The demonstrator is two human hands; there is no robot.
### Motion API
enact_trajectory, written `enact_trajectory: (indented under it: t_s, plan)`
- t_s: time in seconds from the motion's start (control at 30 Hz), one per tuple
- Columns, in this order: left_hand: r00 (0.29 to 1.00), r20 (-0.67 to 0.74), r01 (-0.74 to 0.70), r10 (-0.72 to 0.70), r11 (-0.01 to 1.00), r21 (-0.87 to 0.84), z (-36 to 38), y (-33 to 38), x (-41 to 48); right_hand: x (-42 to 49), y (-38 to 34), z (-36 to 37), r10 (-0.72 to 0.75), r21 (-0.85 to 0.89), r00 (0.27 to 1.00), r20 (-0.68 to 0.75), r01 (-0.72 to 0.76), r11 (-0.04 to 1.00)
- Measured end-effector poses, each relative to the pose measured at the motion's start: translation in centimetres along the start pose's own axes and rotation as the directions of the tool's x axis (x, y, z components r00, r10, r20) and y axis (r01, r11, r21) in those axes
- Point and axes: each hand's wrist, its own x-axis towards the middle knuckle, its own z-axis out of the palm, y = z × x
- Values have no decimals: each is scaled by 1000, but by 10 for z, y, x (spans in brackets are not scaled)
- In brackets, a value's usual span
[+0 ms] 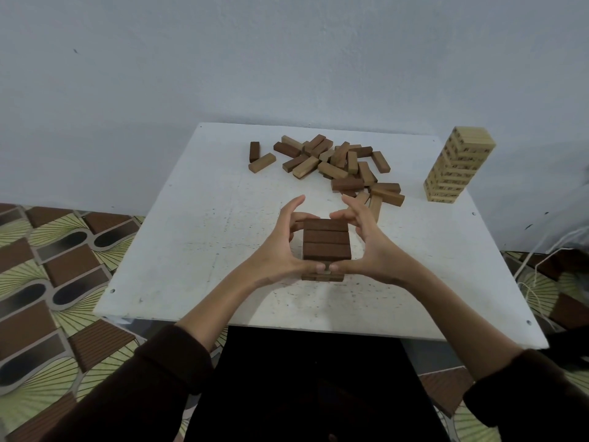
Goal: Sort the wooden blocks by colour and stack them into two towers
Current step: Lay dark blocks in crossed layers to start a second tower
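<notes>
Dark brown wooden block tower (325,240) mid white tabletop (191,250), toward near edge | top blocks' long axis left-right | left hand (282,250), right hand (366,247) flank it equally, fingers curled round, thumbs on near face | loose mixed wooden blocks (334,164) beyond, toward far edge

One dark tower (326,247), one pale tower (459,167), two hands (280,250) (366,250), and loose blocks (338,161) too heaped to count.
</notes>
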Motion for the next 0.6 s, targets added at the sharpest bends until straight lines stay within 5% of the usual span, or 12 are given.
enact_trajectory:
  t_s: [0.6]
  plan:
    - [999, -36, -6, 6, 1000, 11, 3, -7, 3, -1, 1, 3, 3, 36, 1000, -1, -3, 999]
